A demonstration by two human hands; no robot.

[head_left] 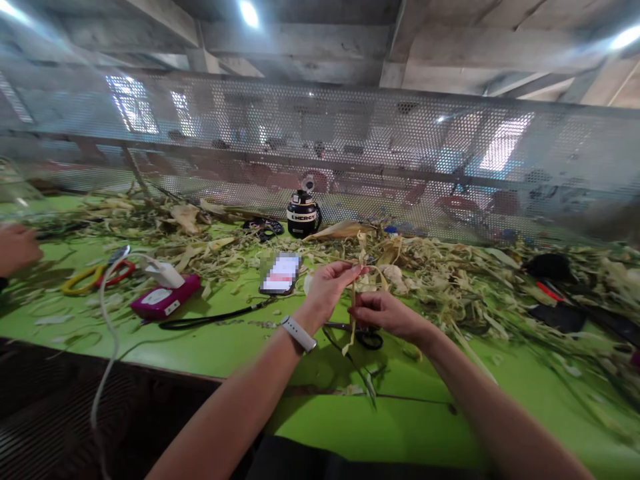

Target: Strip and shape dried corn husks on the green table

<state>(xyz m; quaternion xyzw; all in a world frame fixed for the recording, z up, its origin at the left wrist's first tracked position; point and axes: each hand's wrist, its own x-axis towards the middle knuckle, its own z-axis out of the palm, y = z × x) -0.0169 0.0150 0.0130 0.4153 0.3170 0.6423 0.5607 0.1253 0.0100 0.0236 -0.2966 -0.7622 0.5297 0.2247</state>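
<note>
My left hand (327, 287), with a pale watch band (299, 333) at its wrist, pinches the top of a thin strip of dried corn husk (353, 327). Lower on the same strip, the fingers of my right hand (383, 312) are closed round it. The strip hangs down between both hands, and another thin piece curls above my right hand. Beneath them a pair of scissors with black handles (370, 339) lies on the green table (240, 350), partly hidden by my right hand. A phone (280, 275) lies left of my left hand.
Loose husk shreds (450, 280) are heaped along a perforated metal screen (350, 147). A black jug marked ENERGY (303, 215) stands at the back. Leftward are a magenta power strip (160, 300) with a white cable, yellow-and-red-handled scissors (87, 279) and another person's hand (19, 248).
</note>
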